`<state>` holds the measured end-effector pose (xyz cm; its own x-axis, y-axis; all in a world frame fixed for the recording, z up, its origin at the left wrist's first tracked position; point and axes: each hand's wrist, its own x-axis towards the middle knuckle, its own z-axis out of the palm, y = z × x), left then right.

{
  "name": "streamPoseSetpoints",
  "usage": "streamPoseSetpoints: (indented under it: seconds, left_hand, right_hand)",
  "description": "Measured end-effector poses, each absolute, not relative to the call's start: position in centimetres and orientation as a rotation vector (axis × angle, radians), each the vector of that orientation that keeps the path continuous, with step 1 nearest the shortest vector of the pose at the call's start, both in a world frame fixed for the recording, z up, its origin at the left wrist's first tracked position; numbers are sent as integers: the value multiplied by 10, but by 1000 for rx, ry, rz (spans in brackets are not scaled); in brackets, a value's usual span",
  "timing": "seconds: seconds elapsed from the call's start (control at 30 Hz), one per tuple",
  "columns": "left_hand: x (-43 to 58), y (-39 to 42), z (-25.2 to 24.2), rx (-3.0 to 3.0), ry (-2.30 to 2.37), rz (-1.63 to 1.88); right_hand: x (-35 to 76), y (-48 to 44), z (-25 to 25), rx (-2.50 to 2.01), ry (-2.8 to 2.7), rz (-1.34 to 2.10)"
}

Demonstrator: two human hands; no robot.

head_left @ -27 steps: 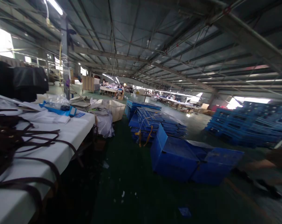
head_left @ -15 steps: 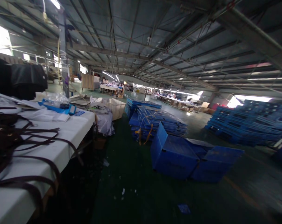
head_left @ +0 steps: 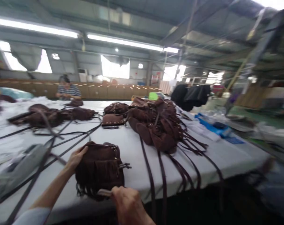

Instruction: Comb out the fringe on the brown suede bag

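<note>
View's swung round to table (head_left: 132,175), hands now in. L hand (head_left: 78,157) pinching edge of bag (head_left: 99,168) on tabletop; R hand (head_left: 128,203) fingers curled round small tool (head_left: 104,192). Bag prob. mid-work; piled bags (head_left: 160,125) done or not, can't tell.

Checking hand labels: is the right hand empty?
No, the right hand holds a small pale object at the lower part of the brown fringed bag.

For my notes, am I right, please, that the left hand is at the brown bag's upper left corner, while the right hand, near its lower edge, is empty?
Not quite: the head view shows the right hand holding a slim, pale item, too blurred to identify; the left hand is on the brown bag as you say.
</note>
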<state>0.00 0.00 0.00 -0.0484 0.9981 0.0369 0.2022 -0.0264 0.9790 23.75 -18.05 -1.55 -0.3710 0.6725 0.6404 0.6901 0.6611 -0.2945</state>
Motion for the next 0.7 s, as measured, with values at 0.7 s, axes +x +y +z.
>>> streamPoseSetpoints:
  seconds: [0.7]
  left_hand:
    - [-67,15,-9,2050,1921,1011]
  right_hand:
    - [236,-20,-66,-1522,-1470,1632]
